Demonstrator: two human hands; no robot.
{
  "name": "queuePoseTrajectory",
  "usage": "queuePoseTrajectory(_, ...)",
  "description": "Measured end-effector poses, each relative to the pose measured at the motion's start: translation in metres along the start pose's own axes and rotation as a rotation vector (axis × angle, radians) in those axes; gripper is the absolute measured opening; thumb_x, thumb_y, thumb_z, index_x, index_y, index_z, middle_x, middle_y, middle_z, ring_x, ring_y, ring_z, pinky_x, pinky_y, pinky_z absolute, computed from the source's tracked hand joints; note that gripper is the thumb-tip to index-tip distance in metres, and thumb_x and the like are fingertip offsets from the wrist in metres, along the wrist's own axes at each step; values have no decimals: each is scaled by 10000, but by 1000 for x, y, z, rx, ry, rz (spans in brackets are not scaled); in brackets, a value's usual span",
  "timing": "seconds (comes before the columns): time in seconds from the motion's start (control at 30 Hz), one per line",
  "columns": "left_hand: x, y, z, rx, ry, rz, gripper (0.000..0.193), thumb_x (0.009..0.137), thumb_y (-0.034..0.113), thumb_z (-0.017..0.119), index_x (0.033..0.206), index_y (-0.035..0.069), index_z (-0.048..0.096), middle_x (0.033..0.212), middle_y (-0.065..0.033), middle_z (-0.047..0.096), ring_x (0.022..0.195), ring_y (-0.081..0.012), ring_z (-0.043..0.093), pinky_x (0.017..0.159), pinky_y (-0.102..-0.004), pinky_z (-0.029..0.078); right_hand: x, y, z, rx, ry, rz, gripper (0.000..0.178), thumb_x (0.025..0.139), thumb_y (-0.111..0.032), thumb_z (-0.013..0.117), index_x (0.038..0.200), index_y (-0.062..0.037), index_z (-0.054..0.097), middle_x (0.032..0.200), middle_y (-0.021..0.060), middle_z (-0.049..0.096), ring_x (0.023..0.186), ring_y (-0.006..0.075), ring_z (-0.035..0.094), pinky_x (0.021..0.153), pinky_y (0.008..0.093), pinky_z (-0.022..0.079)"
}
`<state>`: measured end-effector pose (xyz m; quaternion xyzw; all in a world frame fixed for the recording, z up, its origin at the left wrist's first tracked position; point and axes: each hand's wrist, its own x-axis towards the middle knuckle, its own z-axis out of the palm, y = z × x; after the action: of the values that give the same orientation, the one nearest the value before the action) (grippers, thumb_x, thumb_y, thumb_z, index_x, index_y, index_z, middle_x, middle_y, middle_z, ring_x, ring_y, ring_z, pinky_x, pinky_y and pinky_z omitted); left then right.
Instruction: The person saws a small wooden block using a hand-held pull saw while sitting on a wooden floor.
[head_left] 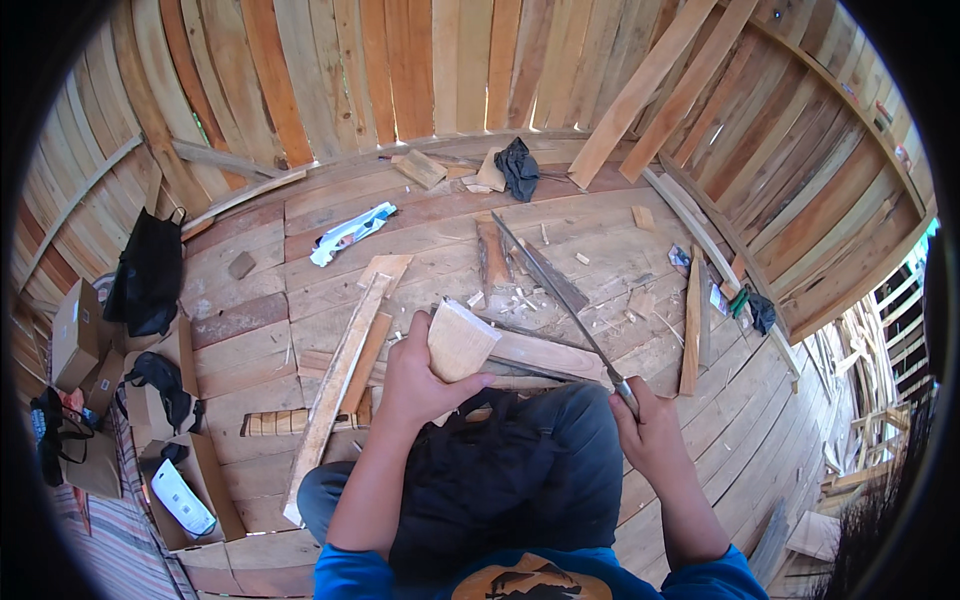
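Observation:
My left hand (412, 372) is closed round a pale wooden block (460, 342), held up in front of my lap. The block's upper end is broader and looks freshly cut. In my right hand (648, 424) is the handle of a machete (560, 301), its long narrow blade slanting away to the upper left. The blade is apart from the block. Beyond my hands, wood chips (518, 300) are scattered over the plank floor (430, 232). A smooth board (548, 354) lies just past my knees, partly hidden by the block.
Long boards (340, 385) lie left of my legs, and another plank (691, 335) lies to the right. Open cardboard boxes (215, 480) and a black bag (148, 272) stand at the left. Plank walls (450, 70) surround the floor. A black plastic bag (517, 168) sits near the far wall.

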<state>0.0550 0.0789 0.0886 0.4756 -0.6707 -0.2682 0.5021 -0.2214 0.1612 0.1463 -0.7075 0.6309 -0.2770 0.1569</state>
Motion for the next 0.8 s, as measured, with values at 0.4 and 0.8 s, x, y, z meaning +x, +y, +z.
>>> queuePoseTrajectory(0.4, 2, -66, 24, -53, 53, -194, 466, 917, 362, 620, 1096, -30, 443, 921, -256, 643, 873, -356, 660, 764, -422, 486, -54, 139, 82, 258, -154, 274, 229, 908, -208, 650, 838, -11, 559, 555, 134, 556, 444, 255, 574, 444, 354, 456)
queuePoseTrajectory(0.8, 6, -76, 24, -559, 17, -400, 171, 918, 15, 540, 1073, 30, 471, 1056, -86, 595, 970, -122, 563, 863, -277, 442, -39, 157, 87, 710, -271, 737, 289, 898, -192, 673, 753, -27, 487, 516, 78, 517, 365, 171, 521, 327, 333, 456)
